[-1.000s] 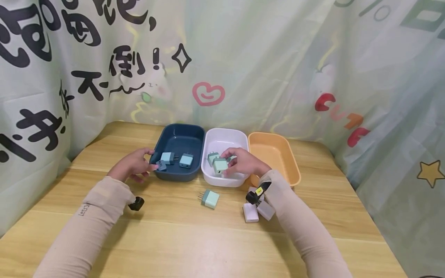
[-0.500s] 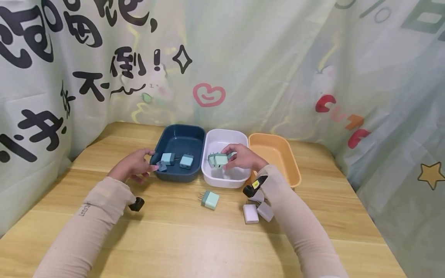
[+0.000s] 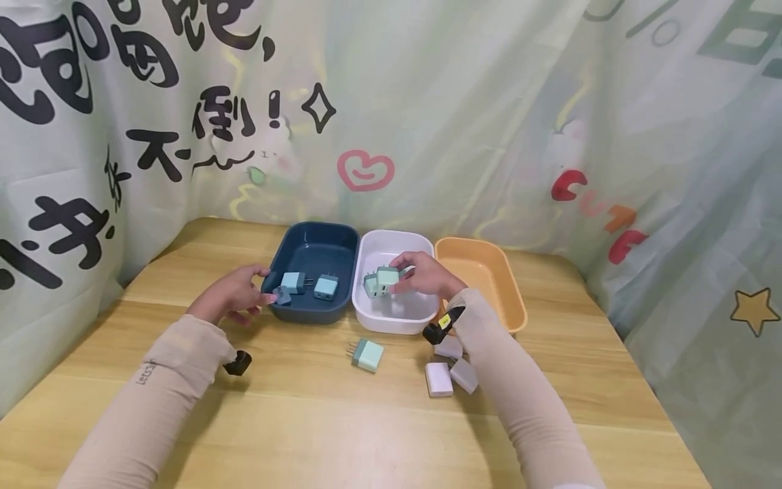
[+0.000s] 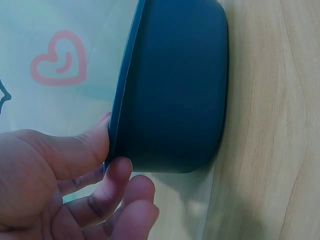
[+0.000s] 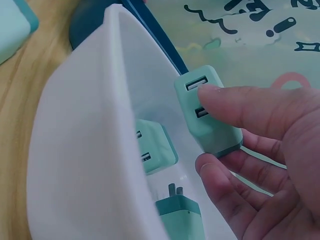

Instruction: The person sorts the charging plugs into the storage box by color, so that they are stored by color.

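My left hand (image 3: 235, 293) pinches the near left rim of a dark blue bin (image 3: 314, 314). In the left wrist view its thumb lies on one side of the bin's rim (image 4: 122, 95) and a finger on the other. With thumb and fingers, my right hand (image 3: 424, 275) grips a light green USB wall charger (image 5: 210, 112) over the white bin (image 3: 396, 322). Two more green chargers lie in that bin, one with its ports showing (image 5: 157, 147) and one with prongs up (image 5: 180, 217). The blue bin holds two light blue chargers (image 3: 326, 287) and a small blue piece (image 3: 282, 295).
An orange bin (image 3: 482, 261) stands against the white bin's right side. A green charger (image 3: 368, 355) lies on the wooden table (image 3: 305, 428) before the bins. Several white chargers (image 3: 438, 379) are grouped under the right forearm. A printed curtain (image 3: 458, 136) hangs behind.
My right hand has risen slightly and moved away from me with the green charger, uncovering more of the white chargers. My left hand keeps its place on the blue bin's rim.
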